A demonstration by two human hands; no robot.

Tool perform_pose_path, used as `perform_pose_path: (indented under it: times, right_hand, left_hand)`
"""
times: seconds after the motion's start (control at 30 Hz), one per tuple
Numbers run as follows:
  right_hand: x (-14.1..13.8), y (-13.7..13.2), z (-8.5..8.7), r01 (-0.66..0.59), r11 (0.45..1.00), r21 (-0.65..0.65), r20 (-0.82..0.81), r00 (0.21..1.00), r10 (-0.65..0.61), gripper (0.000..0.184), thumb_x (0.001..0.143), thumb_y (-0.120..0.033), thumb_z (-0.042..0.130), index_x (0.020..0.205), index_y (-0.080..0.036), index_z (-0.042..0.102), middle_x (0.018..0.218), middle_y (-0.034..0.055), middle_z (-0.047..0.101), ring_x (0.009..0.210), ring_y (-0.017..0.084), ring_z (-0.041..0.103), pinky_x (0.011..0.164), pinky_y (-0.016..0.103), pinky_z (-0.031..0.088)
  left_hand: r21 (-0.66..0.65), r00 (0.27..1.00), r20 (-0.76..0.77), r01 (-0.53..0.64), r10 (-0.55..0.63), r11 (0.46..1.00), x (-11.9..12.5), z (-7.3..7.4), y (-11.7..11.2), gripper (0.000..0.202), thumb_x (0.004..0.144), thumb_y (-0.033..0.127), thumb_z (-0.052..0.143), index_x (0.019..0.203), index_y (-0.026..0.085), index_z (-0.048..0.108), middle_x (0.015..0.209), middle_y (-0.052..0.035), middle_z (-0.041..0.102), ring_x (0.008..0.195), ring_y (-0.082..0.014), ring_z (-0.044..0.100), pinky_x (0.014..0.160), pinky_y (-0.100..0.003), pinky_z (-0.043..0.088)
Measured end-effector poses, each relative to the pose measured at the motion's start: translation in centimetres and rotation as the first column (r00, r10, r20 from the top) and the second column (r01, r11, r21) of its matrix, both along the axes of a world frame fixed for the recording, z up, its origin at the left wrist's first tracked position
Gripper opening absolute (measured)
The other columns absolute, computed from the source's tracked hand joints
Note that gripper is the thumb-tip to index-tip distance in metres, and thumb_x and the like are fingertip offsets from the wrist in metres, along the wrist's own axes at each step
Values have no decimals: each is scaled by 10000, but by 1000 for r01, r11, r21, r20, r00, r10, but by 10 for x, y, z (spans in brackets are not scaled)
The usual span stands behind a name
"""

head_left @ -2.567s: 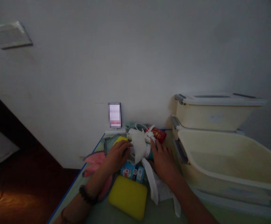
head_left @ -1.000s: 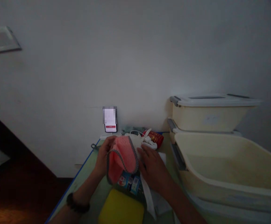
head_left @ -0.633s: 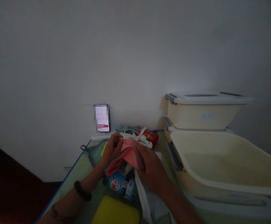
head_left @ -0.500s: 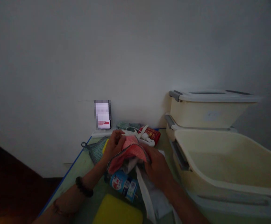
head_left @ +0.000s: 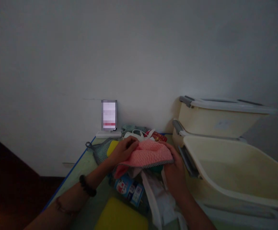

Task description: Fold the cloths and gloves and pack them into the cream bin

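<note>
a dim grey wall [head_left: 139,57] stands behind a green table [head_left: 85,163] and dark floor [head_left: 11,188].

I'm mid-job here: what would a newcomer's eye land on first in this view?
Probably the lit phone, upright in front of the wall left of centre, the brightest spot in a dim scene. Next, the pink cloth at the centre, held between the left hand and right hand; then the open cream bin on the right.
</note>
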State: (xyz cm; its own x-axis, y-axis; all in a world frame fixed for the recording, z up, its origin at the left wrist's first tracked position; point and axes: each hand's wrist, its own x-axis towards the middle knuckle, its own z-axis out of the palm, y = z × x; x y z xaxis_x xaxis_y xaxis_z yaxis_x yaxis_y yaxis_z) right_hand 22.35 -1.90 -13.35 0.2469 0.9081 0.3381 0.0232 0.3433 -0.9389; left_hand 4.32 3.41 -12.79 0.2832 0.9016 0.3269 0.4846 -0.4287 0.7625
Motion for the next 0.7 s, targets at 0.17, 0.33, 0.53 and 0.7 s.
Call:
perform_pose_path:
  times: [0.17,0.33,0.53,0.7]
  right_hand:
    - [2,-2,-2,54,997,51,26,998,-55,329,754,-175,424,1031,-208,598,1075,71,663,1011,210,605,908,387,453]
    - [7,-11,-2,-161,938,306,382,923,34,392,839,-209,400,1207,-224,535,1371,68,471,1285,208,406,1047,389,332]
    - [-11,-33,7,-649,754,100,800,504,327,313,873,-245,459,1122,-154,626,1226,78,613,1214,185,479,1058,321,320]
    - [-24,-48,13,-705,702,-102,786,376,491,409,886,-340,484,1276,-218,502,1277,23,582,1189,154,489,1025,294,364]
  left_hand:
    - [-8,998,-59,2,-2,1000,-2,1,3,215,863,332,409,947,173,528,827,-32,613,712,-153,592,650,-275,483]
    - [7,971,-238,-16,17,1000,-31,37,3,361,825,343,483,1146,178,473,1183,-122,500,851,-161,597,695,-284,506]
    - [-138,808,-590,-94,-5,986,-80,55,5,308,716,272,616,1009,179,614,1022,-92,651,904,-229,613,775,-326,482]
    - [-205,675,-737,-174,-35,963,-90,46,10,247,763,233,555,977,157,652,998,-111,699,894,-234,633,771,-309,470]
